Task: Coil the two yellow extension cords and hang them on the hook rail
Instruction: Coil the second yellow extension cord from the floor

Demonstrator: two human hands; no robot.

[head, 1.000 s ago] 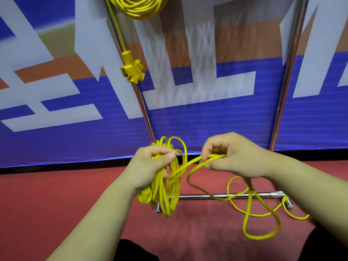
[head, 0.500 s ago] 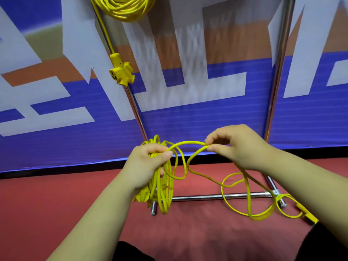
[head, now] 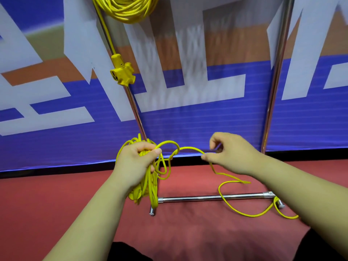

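So, one cord's done: the hung cord (head: 128, 10) sits bunched at the top edge of the view, with its socket block (head: 122, 72) dangling below it beside the rack's left pole. I can't see the hook rail itself, it's out of shot above.

The cord being worked is split in two parts. The coil (head: 151, 185) is bunched in the left hand (head: 135, 162), whose fingers and thumb are wrapped right round the top of the loops, and the loops hang straight down from that fist. The loose cord (head: 190, 148) comes out of the fist, arcs sideways to the right hand (head: 233, 155), then drops away behind it and wanders over the red floor (head: 188, 232), across the rack bar (head: 212, 197) and off to the right.

That's the bit that matters, I think. All the slack lies on the right side, so the right hand is the one near it and the left is just the anchor. The free stretch runs side to side while the coil hangs up and down, so I'd guess each new loop has to get swung leftward into the fist.

The right hand's index finger and thumb are parted, with the cord crossing at the thumb tip. I honestly can't tell whether the lower fingers are gripping it or just letting it slide.
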